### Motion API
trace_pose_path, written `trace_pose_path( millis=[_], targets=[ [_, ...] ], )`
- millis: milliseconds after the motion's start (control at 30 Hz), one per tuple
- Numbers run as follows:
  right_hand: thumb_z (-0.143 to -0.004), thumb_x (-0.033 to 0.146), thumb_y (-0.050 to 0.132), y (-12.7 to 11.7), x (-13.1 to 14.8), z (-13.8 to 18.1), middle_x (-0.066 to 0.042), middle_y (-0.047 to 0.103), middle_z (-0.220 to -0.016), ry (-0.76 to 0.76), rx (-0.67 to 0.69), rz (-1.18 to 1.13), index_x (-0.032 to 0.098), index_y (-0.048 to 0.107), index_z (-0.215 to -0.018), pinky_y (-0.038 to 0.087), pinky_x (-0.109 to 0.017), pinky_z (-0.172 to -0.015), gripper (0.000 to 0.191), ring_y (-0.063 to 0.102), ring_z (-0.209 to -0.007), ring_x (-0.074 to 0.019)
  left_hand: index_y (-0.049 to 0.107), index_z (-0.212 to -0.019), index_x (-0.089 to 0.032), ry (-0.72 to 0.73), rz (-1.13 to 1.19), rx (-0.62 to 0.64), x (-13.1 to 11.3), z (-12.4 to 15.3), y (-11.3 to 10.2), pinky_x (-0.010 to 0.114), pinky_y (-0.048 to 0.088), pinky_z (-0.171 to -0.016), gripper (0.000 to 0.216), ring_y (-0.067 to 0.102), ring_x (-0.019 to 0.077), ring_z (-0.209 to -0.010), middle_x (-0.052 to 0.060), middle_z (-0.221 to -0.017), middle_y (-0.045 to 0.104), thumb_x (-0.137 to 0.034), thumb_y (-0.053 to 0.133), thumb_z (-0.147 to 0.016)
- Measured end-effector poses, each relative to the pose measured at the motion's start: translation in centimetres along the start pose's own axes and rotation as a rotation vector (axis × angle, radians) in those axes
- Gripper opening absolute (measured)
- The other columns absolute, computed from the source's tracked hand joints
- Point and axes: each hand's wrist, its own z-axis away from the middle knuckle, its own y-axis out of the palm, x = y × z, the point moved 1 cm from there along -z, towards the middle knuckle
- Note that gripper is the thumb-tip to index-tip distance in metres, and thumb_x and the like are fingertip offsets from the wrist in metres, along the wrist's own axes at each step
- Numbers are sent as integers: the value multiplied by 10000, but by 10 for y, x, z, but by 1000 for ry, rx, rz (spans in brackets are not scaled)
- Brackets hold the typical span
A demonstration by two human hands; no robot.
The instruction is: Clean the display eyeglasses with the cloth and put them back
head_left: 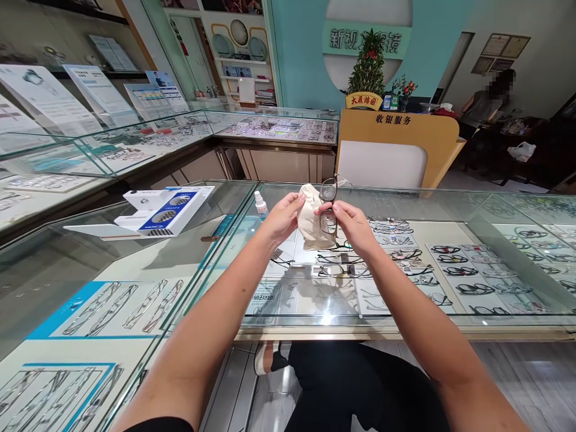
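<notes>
creased cream cloth (311,225) in left fingers (293,201), rounded glasses (328,191) in right fingers (347,215)

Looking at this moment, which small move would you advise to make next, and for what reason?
I would probably bring the cream cloth onto the eyeglasses and wipe gently: the left hand holds the cloth close beside them, while the right hand grips them near the middle, which should keep them steady.
</notes>
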Motion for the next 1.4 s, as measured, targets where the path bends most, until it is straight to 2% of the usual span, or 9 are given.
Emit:
trace_pose_path(
  millis=[133, 267, 367, 467, 567, 633, 767, 900, 1400],
  targets=[
    [-950, 708, 784, -4, 1, -2, -64, 851, -1125, -3, -89, -146, 262, 830, -1003, 587, -402, -1048, 451, 756, -1066, -256, 782, -1066, -180, -139, -91, 132, 0, 2, 0, 351, 582, -764, 721, 747, 241, -888, 101, -979, 787, -756, 990, -686],
    [-883, 746, 816, -7, 6, -4, -95, 854, -1140, 1, -172, -150, 263, 797, -976, 624, -435, -1032, 492, 753, -1186, -299, 819, -940, -164, -136, -195, 222, 2, 6, 2, 316, 533, -734, 644, 683, 193, -803, 84, -912, 769, -688, 1040, -638],
    [-874, 767, 799, -8, 7, -5, -107, 853, -1143, 22, -179, -122, 264, 784, -968, 636, -444, -1009, 512, 745, -1224, -314, 844, -1007, -181, 17, -282, 180, 4, 6, 3, 344, 548, -776, 621, 687, 223, -847, 87, -951, 776, -712, 977, -714],
    [-871, 744, 806, -8, 6, -6, -97, 855, -1105, 25, -190, -136, 260, 780, -951, 627, -433, -1007, 492, 761, -1170, -299, 867, -1092, -207, 292, -535, 56, 0, 6, 3, 455, 576, -1043, 610, 689, 346, -1246, 155, -1329, 754, -739, 893, -795],
    [-881, 726, 790, -9, 5, -7, -81, 853, -1077, 46, -201, -131, 252, 784, -948, 606, -414, -1034, 478, 768, -1104, -266, 870, -1078, -234, 504, -764, -31, -7, 9, 5, 566, 363, -1333, 551, 446, 407, -1604, 137, -1736, 521, -744, 798, -884],
    [-877, 731, 782, -9, 4, -7, -78, 850, -1065, 81, -190, -122, 246, 797, -971, 601, -406, -1031, 494, 765, -1048, -247, 856, -1011, -246, 556, -823, -9, -11, 12, 7, 600, 256, -1385, 519, 357, 409, -1667, 93, -1805, 465, -745, 735, -937],
    [-863, 722, 791, -10, 2, -6, -75, 851, -1055, 120, -186, -119, 241, 815, -1016, 599, -394, -1004, 505, 759, -1000, -237, 834, -966, -246, 566, -745, 29, -13, 15, 11, 517, 428, -1263, 493, 605, 375, -1426, 128, -1403, 784, -726, 728, -947],
    [-895, 671, 780, -12, 2, -6, -70, 855, -1044, 94, -238, -105, 245, 827, -1009, 576, -380, -1035, 443, 756, -1065, -243, 782, -869, -213, 533, -680, -73, -10, 12, 8, 377, 514, -850, 463, 647, 262, -895, 76, -913, 731, -672, 756, -927],
    [-891, 694, 803, -7, 4, -4, -67, 847, -1035, 162, 14, -104, 241, 851, -978, 576, -347, -914, 464, 726, -968, -221, 735, -959, -211, 521, -623, -230, -7, 9, 0, 334, 503, -797, 276, 694, 243, -872, 49, -943, 782, -481, 774, -918]
  ],
)
